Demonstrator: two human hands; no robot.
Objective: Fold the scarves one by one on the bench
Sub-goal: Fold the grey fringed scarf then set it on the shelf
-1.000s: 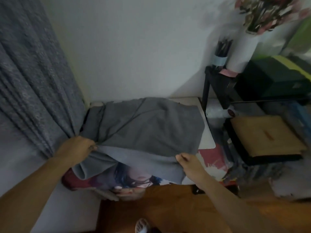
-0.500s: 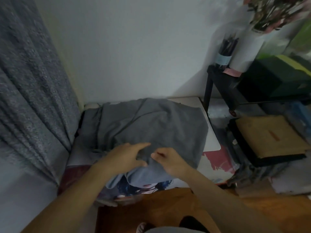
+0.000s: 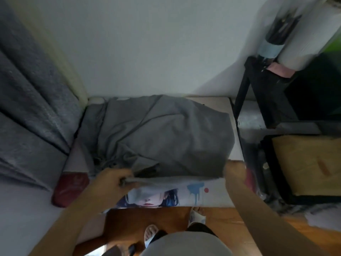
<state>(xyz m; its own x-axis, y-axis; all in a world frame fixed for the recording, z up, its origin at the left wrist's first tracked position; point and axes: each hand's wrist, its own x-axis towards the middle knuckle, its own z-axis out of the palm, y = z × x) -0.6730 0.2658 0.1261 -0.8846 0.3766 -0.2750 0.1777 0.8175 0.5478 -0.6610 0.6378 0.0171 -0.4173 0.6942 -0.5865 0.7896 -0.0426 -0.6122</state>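
My left hand [image 3: 112,179] pinches the gray scarf's [image 3: 156,133] near edge; my right hand [image 3: 234,171] grips its corner. It looks soft, floppy, light: I'd hold the corners.

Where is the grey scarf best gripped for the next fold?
Probably at the two ends of the grey scarf's near edge, from the person's side: that edge is stretched straight between left hand and right hand.

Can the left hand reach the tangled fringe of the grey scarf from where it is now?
Probably yes. The left hand grips the grey scarf at its near edge, and the fringe lies just beyond its knuckles with nothing between.
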